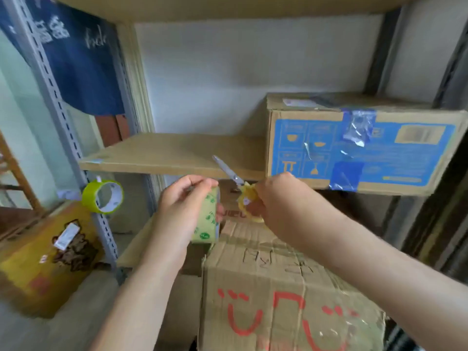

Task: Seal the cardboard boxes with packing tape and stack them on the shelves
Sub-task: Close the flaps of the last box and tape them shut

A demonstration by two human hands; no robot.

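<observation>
Head view, one frame; metal rack with slotted grey uprights and bare board shelves; largest item on the shelf is the blue-printed carton, corrugated, already taped, crinkled clear tape and blue patches on its front face, sitting at the right end of the middle shelf; judged stacked and done.

Below and nearer, the brown carton with red marker drawing on its front; worn corrugated board, creased, glossy tape strips along edges; top flaps closed, seam partly hidden by the arms; it stands under both hands, not on a shelf that I can confirm.

Left, a yellow printed box low down; a spare roll of yellow-green tape hangs on the upright, white core visible.

Left hand wraps the clear packing tape roll, green printing on it, fingers curled over its rim; right hand grips yellow-handled scissors, steel blades pointing up-left, together or nearly so as far as blur allows.

Step in hand, as I judge: cutting or freeing the tape end, between sealing strips; free end not discernible.

Next move calls for: locating the tape end, drawing it taut along the brown carton's seam, a clean snip, pressing down flat.
</observation>
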